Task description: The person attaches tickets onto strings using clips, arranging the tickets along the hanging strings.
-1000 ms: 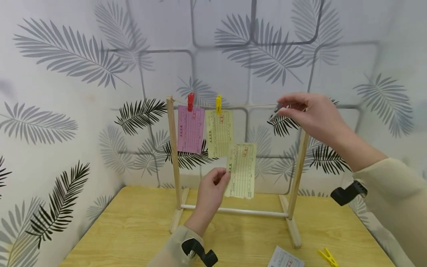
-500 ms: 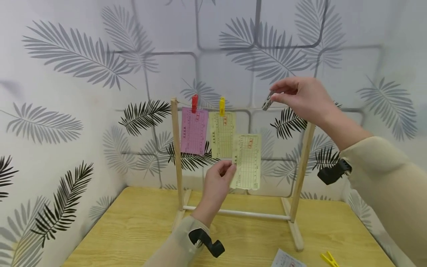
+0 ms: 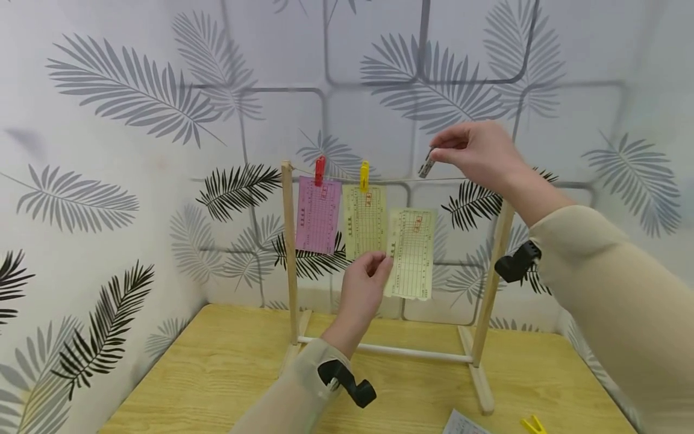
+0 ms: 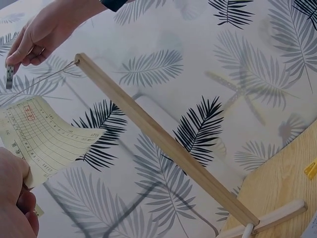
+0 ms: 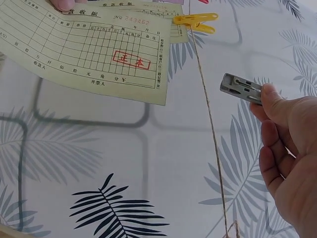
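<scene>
A small wooden rack (image 3: 289,253) with a string (image 3: 401,179) across its top stands on the table. A pink slip (image 3: 318,215) hangs from a red peg (image 3: 320,170), and a pale yellow slip (image 3: 365,220) from a yellow peg (image 3: 364,175). My left hand (image 3: 366,282) pinches the left edge of a third pale yellow slip (image 3: 412,253) (image 5: 94,47) and holds it up just under the string. My right hand (image 3: 470,150) pinches a grey peg (image 3: 426,166) (image 5: 241,88) right at the string, above that slip.
The rack stands on a wooden table (image 3: 217,374) against a leaf-patterned wall. Near the table's front right edge lie another printed slip (image 3: 462,424) and a yellow peg (image 3: 533,424). The rack's right post (image 3: 490,289) rises under my right wrist.
My left hand has raised the loose slip up and to the right, closer to the string. My right hand has brought the grey peg leftward along the string.
</scene>
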### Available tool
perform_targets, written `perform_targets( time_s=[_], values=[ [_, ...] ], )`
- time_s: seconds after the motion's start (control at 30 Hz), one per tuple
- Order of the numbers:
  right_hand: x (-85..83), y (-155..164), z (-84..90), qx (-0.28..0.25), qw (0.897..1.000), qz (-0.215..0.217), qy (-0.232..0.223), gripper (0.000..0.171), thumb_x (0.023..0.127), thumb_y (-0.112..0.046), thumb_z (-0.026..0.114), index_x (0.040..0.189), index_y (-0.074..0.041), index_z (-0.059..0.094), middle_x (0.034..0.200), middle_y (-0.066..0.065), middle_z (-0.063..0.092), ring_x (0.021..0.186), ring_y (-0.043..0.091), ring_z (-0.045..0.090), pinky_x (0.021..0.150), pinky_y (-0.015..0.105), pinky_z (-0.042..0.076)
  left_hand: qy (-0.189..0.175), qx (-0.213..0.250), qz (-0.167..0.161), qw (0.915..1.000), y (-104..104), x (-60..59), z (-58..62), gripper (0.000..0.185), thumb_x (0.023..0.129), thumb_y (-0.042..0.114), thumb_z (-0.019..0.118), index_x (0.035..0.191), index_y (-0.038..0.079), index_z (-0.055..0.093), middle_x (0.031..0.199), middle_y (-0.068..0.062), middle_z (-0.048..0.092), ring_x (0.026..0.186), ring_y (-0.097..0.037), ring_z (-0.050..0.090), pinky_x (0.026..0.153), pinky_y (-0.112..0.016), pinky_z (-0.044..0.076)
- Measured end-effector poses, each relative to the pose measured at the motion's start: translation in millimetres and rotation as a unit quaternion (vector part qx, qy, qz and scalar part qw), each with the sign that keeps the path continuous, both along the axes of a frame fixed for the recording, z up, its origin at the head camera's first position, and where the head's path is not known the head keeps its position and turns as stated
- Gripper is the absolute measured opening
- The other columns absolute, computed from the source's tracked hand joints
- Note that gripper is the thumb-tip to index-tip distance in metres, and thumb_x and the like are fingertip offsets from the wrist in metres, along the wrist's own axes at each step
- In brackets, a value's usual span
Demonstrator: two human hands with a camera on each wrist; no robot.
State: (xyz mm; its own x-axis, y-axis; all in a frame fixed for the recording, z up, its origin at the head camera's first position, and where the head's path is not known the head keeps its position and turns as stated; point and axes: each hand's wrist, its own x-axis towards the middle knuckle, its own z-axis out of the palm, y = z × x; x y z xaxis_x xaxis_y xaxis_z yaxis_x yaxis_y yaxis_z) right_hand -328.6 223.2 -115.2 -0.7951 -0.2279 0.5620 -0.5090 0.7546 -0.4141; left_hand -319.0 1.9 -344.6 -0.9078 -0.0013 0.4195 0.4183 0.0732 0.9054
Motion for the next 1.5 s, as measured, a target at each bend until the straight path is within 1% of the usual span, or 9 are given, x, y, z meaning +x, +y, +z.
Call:
perform_targets(
  time_s=[0.27, 0.43, 0.67, 0.87, 0.97, 1.27, 1.5],
  values=[
    [-12.7, -6, 2.4, 0.003, 1.000, -0.007, -0.002, 0.029, 0.108, -0.028, 0.076, 0.129, -0.008, 0.080, 0.119, 0.011, 0.081, 0.117, 0.032, 0.071, 0.101, 0.052, 0.051, -0.009, 0.013, -0.003, 0.9999, 3, -3.8, 2.5, 0.015, 0.110, 0.019, 0.072, 0.118, 0.007, 0.078, 0.106, -0.001, 0.074, 0.096, -0.014, 0.064, 0.083, -0.031, 0.056],
    [-17.7, -9, 3.3, 0.011, 1.000, -0.010, -0.004, 0.028, 0.108, -0.027, 0.076, 0.128, -0.007, 0.081, 0.118, 0.012, 0.081, 0.114, 0.032, 0.071, 0.097, 0.050, 0.052, -0.012, 0.019, -0.005, 0.9997, 6, -7.8, 4.1, 0.015, 0.109, 0.019, 0.073, 0.118, 0.008, 0.078, 0.107, -0.001, 0.074, 0.099, -0.015, 0.065, 0.087, -0.032, 0.058],
    [-20.2, -13, 4.8, 0.034, 0.999, -0.005, -0.013, 0.028, 0.109, -0.026, 0.075, 0.128, -0.007, 0.081, 0.115, 0.012, 0.080, 0.108, 0.029, 0.071, 0.089, 0.044, 0.050, -0.009, 0.005, 0.007, 0.9999, 8, -14.0, 6.3, 0.016, 0.109, 0.020, 0.073, 0.119, 0.009, 0.078, 0.108, 0.001, 0.075, 0.100, -0.014, 0.066, 0.088, -0.032, 0.058],
    [-23.0, -16, 4.3, 0.045, 0.999, -0.001, -0.024, 0.028, 0.110, -0.025, 0.072, 0.129, -0.006, 0.079, 0.116, 0.013, 0.080, 0.109, 0.031, 0.070, 0.094, 0.051, 0.051, -0.018, 0.014, 0.002, 0.9997, 10, -16.0, 8.2, 0.017, 0.110, 0.020, 0.072, 0.120, 0.008, 0.078, 0.109, 0.001, 0.075, 0.102, -0.015, 0.066, 0.089, -0.032, 0.058],
    [-23.5, -16, 3.1, 0.050, 0.998, -0.002, -0.025, 0.026, 0.111, -0.024, 0.071, 0.127, -0.005, 0.079, 0.116, 0.014, 0.080, 0.109, 0.032, 0.070, 0.094, 0.052, 0.050, -0.024, 0.021, -0.002, 0.9995, 10, -16.7, 9.0, 0.017, 0.110, 0.020, 0.072, 0.121, 0.008, 0.077, 0.110, 0.000, 0.074, 0.103, -0.015, 0.066, 0.090, -0.032, 0.058],
    [-23.5, -19, 1.8, 0.055, 0.998, 0.003, -0.022, 0.023, 0.110, -0.022, 0.072, 0.125, -0.006, 0.079, 0.115, 0.013, 0.081, 0.106, 0.030, 0.071, 0.091, 0.048, 0.049, -0.008, 0.018, 0.006, 0.9998, 12, -20.9, 12.4, 0.015, 0.111, 0.021, 0.072, 0.117, 0.010, 0.079, 0.107, 0.002, 0.074, 0.098, -0.013, 0.065, 0.085, -0.031, 0.056],
    [-25.2, -18, -1.2, 0.066, 0.998, 0.006, -0.021, 0.021, 0.109, -0.020, 0.073, 0.122, -0.005, 0.080, 0.112, 0.013, 0.080, 0.100, 0.030, 0.070, 0.085, 0.042, 0.050, -0.010, 0.015, 0.015, 0.9997, 12, -23.6, 16.5, 0.018, 0.111, 0.022, 0.071, 0.122, 0.009, 0.078, 0.111, 0.001, 0.075, 0.102, -0.013, 0.066, 0.089, -0.032, 0.058]
  ],
)
